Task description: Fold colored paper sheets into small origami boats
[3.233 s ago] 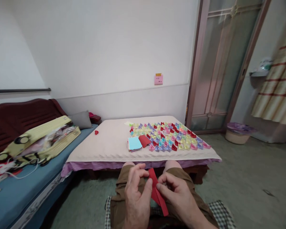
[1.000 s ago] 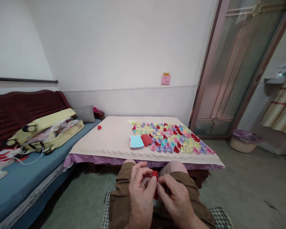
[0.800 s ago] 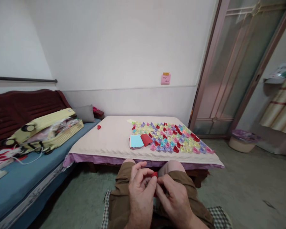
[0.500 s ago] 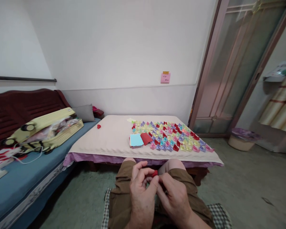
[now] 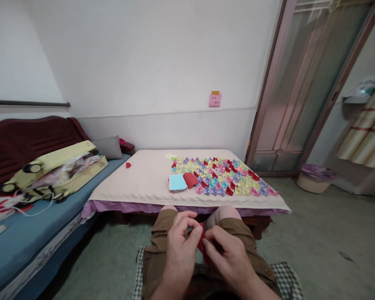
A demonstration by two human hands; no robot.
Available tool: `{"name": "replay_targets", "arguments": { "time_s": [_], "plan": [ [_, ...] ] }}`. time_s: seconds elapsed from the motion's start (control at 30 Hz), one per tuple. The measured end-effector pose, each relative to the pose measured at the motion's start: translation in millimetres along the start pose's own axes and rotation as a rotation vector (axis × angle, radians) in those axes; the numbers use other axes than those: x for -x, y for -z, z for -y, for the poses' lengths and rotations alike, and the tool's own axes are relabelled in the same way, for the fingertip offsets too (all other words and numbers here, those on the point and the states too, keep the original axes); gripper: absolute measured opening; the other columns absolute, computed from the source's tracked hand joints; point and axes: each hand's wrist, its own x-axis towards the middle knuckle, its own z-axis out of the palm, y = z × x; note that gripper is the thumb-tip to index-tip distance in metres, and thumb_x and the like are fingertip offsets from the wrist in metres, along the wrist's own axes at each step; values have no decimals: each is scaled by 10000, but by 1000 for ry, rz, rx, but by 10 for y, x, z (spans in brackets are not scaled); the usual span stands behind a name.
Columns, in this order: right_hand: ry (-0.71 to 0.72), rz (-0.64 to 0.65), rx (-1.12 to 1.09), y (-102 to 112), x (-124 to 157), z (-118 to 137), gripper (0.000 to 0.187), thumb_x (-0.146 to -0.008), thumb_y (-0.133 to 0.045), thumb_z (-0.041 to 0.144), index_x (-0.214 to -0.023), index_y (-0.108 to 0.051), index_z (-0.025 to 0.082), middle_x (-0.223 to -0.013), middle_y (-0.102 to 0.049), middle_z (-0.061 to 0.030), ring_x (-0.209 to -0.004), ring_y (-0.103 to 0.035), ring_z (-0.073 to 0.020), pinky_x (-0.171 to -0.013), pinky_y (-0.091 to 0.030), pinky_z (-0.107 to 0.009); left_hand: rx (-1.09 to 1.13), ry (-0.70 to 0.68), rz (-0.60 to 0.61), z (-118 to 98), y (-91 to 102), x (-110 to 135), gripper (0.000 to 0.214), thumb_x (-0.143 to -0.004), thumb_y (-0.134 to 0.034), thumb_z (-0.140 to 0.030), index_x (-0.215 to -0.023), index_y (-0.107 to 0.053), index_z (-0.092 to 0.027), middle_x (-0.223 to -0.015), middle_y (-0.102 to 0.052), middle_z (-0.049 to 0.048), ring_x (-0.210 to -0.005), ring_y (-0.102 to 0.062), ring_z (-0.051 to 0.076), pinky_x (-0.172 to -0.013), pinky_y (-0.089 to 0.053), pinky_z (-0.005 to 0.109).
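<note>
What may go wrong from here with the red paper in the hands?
The red paper, pinched between the left hand and the right hand, might slip and fall between the legs.
Folded papers stand close together on the table, and the knees are near its edge; a bump might shift them.

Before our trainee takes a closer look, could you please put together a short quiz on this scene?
1. Multiple choice: what colour is the held paper between the left hand and the right hand?
a) blue
b) red
c) yellow

2. Short answer: what is the pink note attached to?

3. True or false: seen from the camera, most of the folded papers lie to the right of the paper stack.

Key:
1. b
2. The wall
3. True
</note>
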Motion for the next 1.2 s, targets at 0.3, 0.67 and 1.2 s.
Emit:
{"name": "replay_targets", "arguments": {
  "time_s": [0.3, 0.67, 1.2],
  "plan": [
    [-476, 199, -610, 250, -158, 55, 125, -716, -577, 209, -606, -540, 164, -539, -453, 55, -501, -353, -84, -474, -283, -195, 409, 261, 126, 60, 32, -75, 163, -737, -670, -235, -856, -570, -186, -639, -534, -55, -565, -451, 89, -562, -339, 193],
    [-575, 295, -679, 230, -171, 7, 120, -696, -611, 192, -602, -552, 145, -544, -443, 58, -519, -314, -73, -482, -242, -191, 332, 299, 220, 212, 39, -80, 311, -789, -619, -328, -554, -534, -142, -534, -416, -46, -542, -333, 95, -537, -264, 220],
    [-573, 245, -557, 524, -253, -53, 188, -774, -581, 301, -663, -524, 160, -543, -460, 53, -463, -402, -76, -466, -284, -204, 334, 406, 288, 220, 164, -167, 293, -753, -671, -338, -574, -556, -136, -540, -535, -13, -537, -420, 97, -540, -307, 211]
  ]
}}
